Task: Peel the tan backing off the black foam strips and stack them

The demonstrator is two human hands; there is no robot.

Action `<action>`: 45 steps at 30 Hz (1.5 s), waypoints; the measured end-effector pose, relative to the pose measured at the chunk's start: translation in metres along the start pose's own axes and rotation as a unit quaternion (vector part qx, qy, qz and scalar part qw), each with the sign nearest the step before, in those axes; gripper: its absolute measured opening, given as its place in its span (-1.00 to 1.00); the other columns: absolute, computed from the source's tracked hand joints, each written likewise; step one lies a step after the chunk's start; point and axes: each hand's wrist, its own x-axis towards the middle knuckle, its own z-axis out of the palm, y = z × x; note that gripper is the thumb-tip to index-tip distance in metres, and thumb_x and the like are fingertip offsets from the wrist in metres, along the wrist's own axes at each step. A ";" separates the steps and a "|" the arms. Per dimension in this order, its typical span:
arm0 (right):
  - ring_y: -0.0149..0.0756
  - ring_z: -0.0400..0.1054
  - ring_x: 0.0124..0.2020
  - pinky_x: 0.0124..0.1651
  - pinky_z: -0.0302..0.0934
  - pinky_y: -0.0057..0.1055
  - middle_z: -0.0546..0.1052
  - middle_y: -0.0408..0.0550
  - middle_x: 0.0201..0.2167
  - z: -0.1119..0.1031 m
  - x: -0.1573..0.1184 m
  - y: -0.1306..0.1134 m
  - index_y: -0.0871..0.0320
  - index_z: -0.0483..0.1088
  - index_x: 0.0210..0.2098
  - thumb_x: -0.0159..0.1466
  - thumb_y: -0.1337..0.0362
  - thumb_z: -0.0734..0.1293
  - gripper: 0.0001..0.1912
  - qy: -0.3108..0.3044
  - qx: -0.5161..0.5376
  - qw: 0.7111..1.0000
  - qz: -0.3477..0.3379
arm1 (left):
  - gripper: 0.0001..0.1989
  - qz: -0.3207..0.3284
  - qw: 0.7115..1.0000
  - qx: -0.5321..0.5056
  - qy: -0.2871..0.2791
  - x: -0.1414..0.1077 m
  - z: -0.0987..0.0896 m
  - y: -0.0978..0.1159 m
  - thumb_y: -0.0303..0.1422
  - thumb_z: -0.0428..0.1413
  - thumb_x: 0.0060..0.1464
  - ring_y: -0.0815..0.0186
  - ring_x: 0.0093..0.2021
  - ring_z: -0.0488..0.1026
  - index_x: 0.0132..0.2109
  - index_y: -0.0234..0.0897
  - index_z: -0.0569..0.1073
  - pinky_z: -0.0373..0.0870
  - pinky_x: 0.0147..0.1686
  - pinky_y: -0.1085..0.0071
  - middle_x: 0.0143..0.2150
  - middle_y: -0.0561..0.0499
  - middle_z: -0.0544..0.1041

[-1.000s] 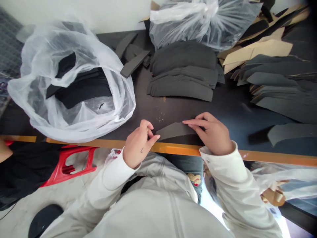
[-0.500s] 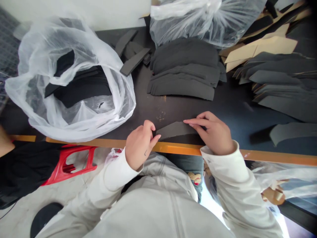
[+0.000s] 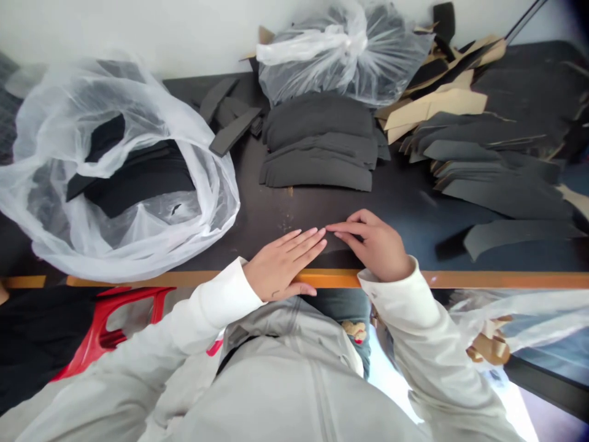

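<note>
My left hand (image 3: 289, 263) lies flat with its fingers stretched out, palm down at the table's front edge. Under and beside it is a dark grey curved strip (image 3: 339, 253), mostly covered by the hand. My right hand (image 3: 381, 247) has thumb and index finger brought together at the strip's upper side, close to the left fingertips. How firmly they grip it is hard to see. Behind both hands lies a stack of similar dark curved strips (image 3: 322, 169).
An open clear plastic bag (image 3: 221, 202) with dark pieces inside stands at left. Narrow dark offcuts (image 3: 234, 130) lie behind it. A tied plastic bag (image 3: 331, 61) sits at the back. At right are fanned dark sheets (image 3: 478, 190), tan-backed pieces (image 3: 437, 110) and a single curved piece (image 3: 515, 236).
My left hand has gone from curled fingers at the strip's left end to lying flat over it. My right thumb and index finger remain at its upper side. The view has shifted slightly.
</note>
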 end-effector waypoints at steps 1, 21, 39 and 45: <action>-0.31 0.41 -0.30 -0.29 0.24 -0.41 0.51 -0.10 -0.27 -0.004 -0.001 -0.001 -0.05 0.50 -0.01 0.29 0.23 0.30 -0.71 0.009 -0.017 1.000 0.014 | -0.08 0.001 1.000 0.006 0.001 -0.001 0.002 0.000 0.15 -0.08 0.16 0.09 0.44 -0.14 0.39 -0.49 -0.05 -0.17 0.37 0.13 0.43 -0.32 -0.02; -0.36 0.37 -0.52 -0.38 0.17 -0.42 0.51 -0.18 -0.52 -0.031 -0.019 0.004 0.08 0.36 -0.45 0.22 0.11 0.28 -0.79 0.020 0.065 0.979 0.190 | -0.05 0.013 0.999 0.032 0.014 0.029 0.003 0.006 0.16 -0.12 0.16 0.02 0.44 -0.15 0.37 -0.58 -0.04 -0.08 0.35 0.11 0.42 -0.40 -0.05; -0.37 0.25 -0.43 -0.32 0.07 -0.43 0.34 -0.14 -0.46 -0.034 -0.004 0.020 0.14 0.28 -0.49 0.22 0.26 0.31 -0.82 -0.060 -0.020 0.989 0.130 | -0.11 0.006 0.998 0.055 0.025 0.030 0.005 0.006 0.16 -0.14 0.18 0.08 0.42 -0.04 0.36 -0.52 0.05 -0.09 0.36 0.17 0.42 -0.29 0.04; -0.37 0.24 -0.43 -0.31 0.06 -0.44 0.34 -0.13 -0.46 -0.043 0.006 0.025 0.15 0.30 -0.49 0.22 0.25 0.30 -0.82 -0.131 -0.043 0.986 0.098 | -0.12 -0.002 0.999 0.050 0.019 0.030 0.005 0.007 0.14 -0.09 0.18 0.08 0.42 -0.03 0.37 -0.51 0.05 -0.06 0.36 0.16 0.42 -0.27 0.04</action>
